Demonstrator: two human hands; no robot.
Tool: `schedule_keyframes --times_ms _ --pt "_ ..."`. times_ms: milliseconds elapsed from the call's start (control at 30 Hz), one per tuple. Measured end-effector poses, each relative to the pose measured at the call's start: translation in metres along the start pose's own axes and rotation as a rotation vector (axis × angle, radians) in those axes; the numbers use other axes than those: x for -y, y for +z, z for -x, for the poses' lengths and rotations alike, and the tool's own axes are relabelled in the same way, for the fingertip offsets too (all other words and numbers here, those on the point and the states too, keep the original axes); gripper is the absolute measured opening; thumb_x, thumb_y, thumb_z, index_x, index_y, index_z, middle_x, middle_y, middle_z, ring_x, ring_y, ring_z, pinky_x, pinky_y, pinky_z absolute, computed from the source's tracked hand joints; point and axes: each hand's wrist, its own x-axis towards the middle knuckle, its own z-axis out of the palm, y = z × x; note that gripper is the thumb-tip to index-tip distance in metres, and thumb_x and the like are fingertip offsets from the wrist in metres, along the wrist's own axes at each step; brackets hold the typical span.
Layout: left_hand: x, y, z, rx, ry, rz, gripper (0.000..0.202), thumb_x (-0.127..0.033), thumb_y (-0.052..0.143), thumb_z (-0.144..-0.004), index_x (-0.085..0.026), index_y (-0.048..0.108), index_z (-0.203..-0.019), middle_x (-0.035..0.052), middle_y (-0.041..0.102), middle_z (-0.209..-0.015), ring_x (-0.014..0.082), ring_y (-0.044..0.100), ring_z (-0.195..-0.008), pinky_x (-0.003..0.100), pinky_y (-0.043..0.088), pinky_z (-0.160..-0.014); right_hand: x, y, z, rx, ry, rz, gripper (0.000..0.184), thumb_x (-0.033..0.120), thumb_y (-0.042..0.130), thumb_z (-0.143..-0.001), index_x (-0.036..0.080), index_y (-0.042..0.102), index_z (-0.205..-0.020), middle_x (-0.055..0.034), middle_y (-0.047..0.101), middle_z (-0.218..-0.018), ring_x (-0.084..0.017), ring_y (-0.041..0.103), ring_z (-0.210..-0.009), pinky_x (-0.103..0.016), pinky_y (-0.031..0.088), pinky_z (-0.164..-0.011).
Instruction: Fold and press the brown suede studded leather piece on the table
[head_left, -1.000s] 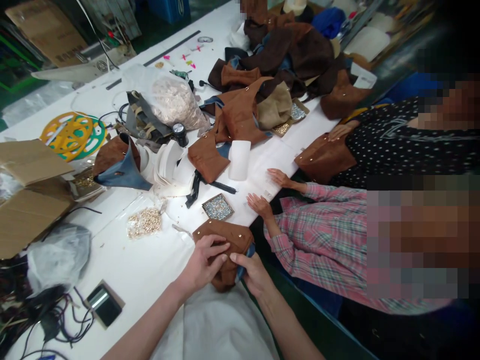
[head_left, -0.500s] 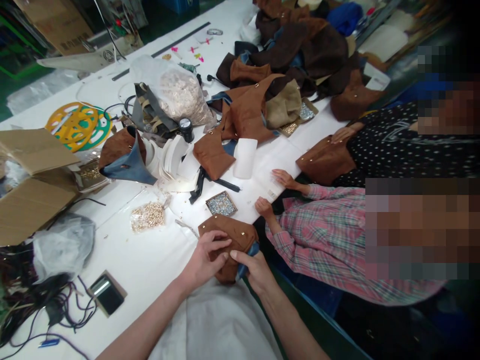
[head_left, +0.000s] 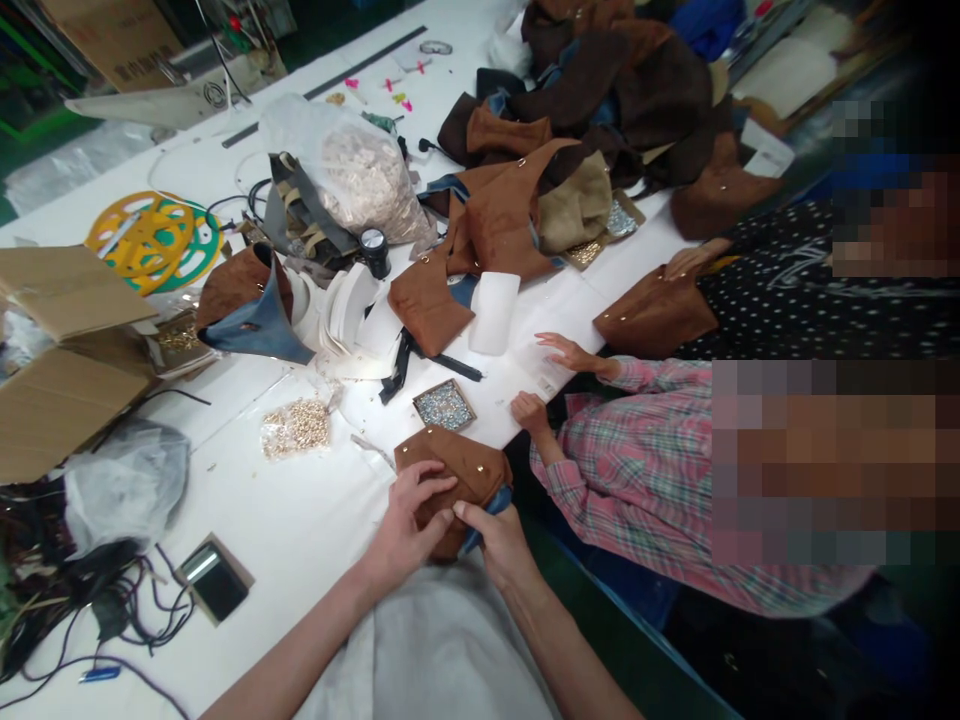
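Covering much of the view, a white table (head_left: 292, 560) meets a brown suede piece (head_left: 472, 455) at its near edge, above the person's lap.
The right hand (head_left: 501, 540) is closed on the piece's blue-sided edge, thumb on top; the left hand (head_left: 409, 515) lies over the suede, fingers spread, its thumb by the right thumb, though whether it pinches cannot be told; just beyond sits a small tray (head_left: 464, 397) of silvery bits; tiny metal studs (head_left: 481, 468) dot the suede.
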Motion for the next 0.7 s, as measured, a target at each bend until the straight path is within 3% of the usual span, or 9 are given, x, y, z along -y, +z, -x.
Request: schedule_keyframes --times_ms 133,200,367,533,700 --pt "-0.007 -0.003 0.004 0.139 0.079 -0.209 0.087 -0.022 0.083 -0.086 -0.036 0.050 -0.165 0.0105 0.041 -0.171 0.0364 0.036 -0.159 0.063 0.033 -0.132 0.003 0.002 -0.002 -0.007 -0.029 -0.031 0.050 0.028 0.092 -0.074 0.019 0.080 -0.122 -0.0096 0.083 -0.121 -0.033 0.077 -0.111 -0.046 0.063 -0.100" --pt "-0.008 -0.007 0.004 0.199 0.112 -0.246 0.095 -0.026 0.086 -0.085 -0.036 0.043 -0.169 0.0106 0.039 -0.173 0.0367 0.036 -0.159 0.061 0.033 -0.132 0.006 0.001 -0.002 0.006 -0.020 -0.042 0.056 0.028 0.092 -0.075 0.020 0.078 -0.128 -0.0102 0.083 -0.122 -0.033 0.077 -0.111 -0.047 0.063 -0.101" --pt "-0.008 -0.014 0.001 0.165 0.098 -0.203 0.050 -0.035 0.060 -0.110 -0.041 0.058 -0.160 0.0079 0.052 -0.163 0.0301 0.046 -0.152 0.056 0.040 -0.128 0.011 0.000 0.005 0.069 0.013 -0.059 0.063 0.027 0.094 -0.077 0.021 0.075 -0.137 -0.0094 0.083 -0.122 -0.033 0.076 -0.117 -0.048 0.061 -0.106" --pt "-0.014 -0.010 -0.002 0.146 0.152 -0.272 0.044 -0.032 0.056 -0.111 -0.036 0.064 -0.155 0.0102 0.059 -0.155 0.0309 0.053 -0.143 0.055 0.046 -0.120 0.013 0.000 0.009 0.060 0.040 -0.083 0.063 0.031 0.097 -0.076 0.019 0.076 -0.134 -0.0126 0.079 -0.135 -0.035 0.074 -0.126 -0.052 0.060 -0.113" --pt "-0.015 -0.007 -0.002 0.138 0.160 -0.276 0.044 -0.032 0.060 -0.109 -0.035 0.067 -0.152 0.0105 0.060 -0.153 0.0310 0.055 -0.142 0.055 0.047 -0.119 0.014 -0.005 0.008 0.032 0.079 -0.091 0.063 0.030 0.099 -0.073 0.019 0.078 -0.131 -0.0130 0.078 -0.135 -0.036 0.074 -0.126 -0.051 0.060 -0.113"
